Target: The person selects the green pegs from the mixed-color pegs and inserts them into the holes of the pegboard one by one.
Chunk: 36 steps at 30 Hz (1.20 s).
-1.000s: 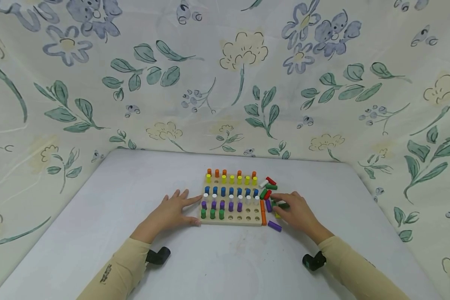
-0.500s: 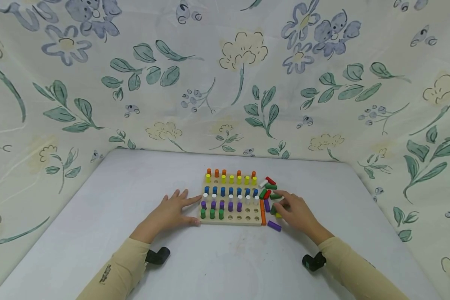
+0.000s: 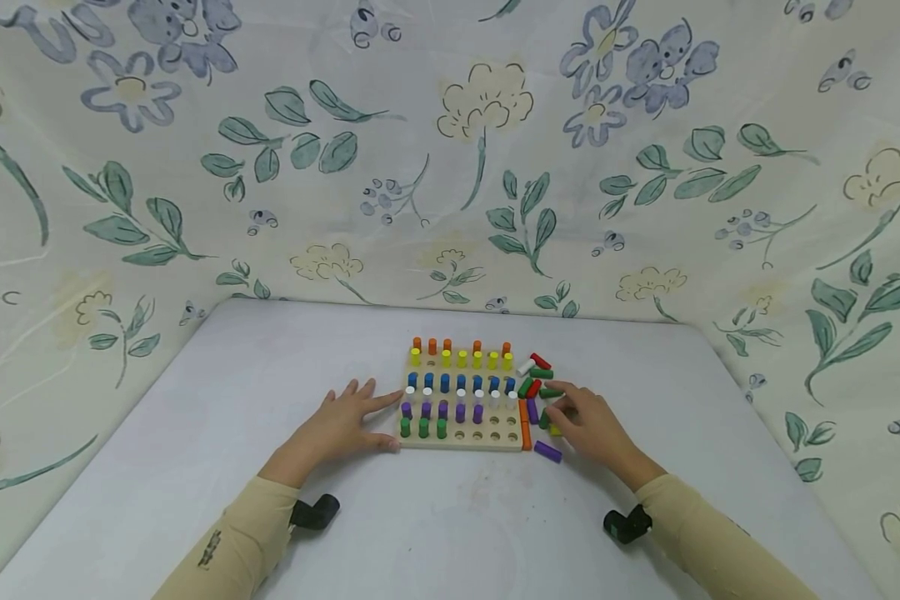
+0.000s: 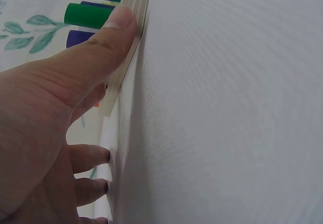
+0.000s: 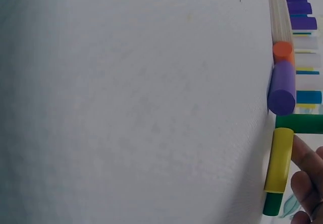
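A wooden peg board (image 3: 461,439) holds rows of orange, yellow, blue, white, purple and green pegs, with empty holes in its front row. My left hand (image 3: 342,425) lies flat on the table, its thumb (image 4: 108,32) pressed against the board's front left corner beside a standing green peg (image 4: 86,15). My right hand (image 3: 587,423) is over the loose pegs right of the board. Its fingertips (image 5: 304,169) touch a yellow peg (image 5: 280,158) and sit by a green peg (image 5: 301,123). Whether they pinch one is hidden.
More loose pegs lie right of the board: red and white ones (image 3: 534,363) at the back, orange (image 3: 526,431) along the board's edge, and a purple one (image 3: 548,452) in front. A flowered cloth (image 3: 450,167) walls the white table (image 3: 450,517) on three sides.
My right hand has slid a little left over the loose pegs, its fingertips now nearer the board's edge. The left hand and the board have not moved.
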### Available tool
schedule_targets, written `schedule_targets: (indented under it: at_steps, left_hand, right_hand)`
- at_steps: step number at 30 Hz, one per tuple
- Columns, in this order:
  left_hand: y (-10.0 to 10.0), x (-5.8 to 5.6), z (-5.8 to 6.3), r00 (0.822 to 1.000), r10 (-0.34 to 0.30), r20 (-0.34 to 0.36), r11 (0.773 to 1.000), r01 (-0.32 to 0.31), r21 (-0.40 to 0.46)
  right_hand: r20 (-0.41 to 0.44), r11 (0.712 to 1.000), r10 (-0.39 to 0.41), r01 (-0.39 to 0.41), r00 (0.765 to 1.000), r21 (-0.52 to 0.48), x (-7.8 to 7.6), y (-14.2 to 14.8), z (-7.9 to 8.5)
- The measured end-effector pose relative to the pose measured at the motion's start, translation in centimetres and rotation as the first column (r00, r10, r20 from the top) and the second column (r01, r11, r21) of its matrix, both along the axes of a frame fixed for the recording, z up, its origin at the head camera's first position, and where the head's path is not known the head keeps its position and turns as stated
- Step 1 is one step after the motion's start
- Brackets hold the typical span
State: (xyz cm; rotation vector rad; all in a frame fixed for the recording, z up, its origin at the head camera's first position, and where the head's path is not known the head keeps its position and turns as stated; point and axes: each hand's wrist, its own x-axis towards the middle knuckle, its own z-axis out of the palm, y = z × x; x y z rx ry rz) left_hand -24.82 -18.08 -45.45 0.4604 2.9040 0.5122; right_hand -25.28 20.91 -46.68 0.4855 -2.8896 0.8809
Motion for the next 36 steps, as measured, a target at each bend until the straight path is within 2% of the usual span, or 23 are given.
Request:
schedule_targets:
  at_steps: [12,19,36]
  left_hand:
    - [0.01,0.09,0.12,1.000,-0.002,-0.009,1.000,0.002,-0.002]
    - [0.01,0.09,0.22,1.000,-0.001,-0.001,1.000,0.001,-0.006]
    - [0.03,-0.03,0.18,1.000,0.001,0.008,1.000,-0.001,-0.008]
  right_hand:
    - [0.012,1.000,-0.009,0.009,1.000,-0.030,0.14,-0.19,0.07]
    - [-0.037,0.995,0.038,-0.042,0.999,-0.095,0.02,0.00,-0.24]
    - [-0.074,0.995,0.052,-0.058,0.996,-0.076,0.15,-0.21,0.13]
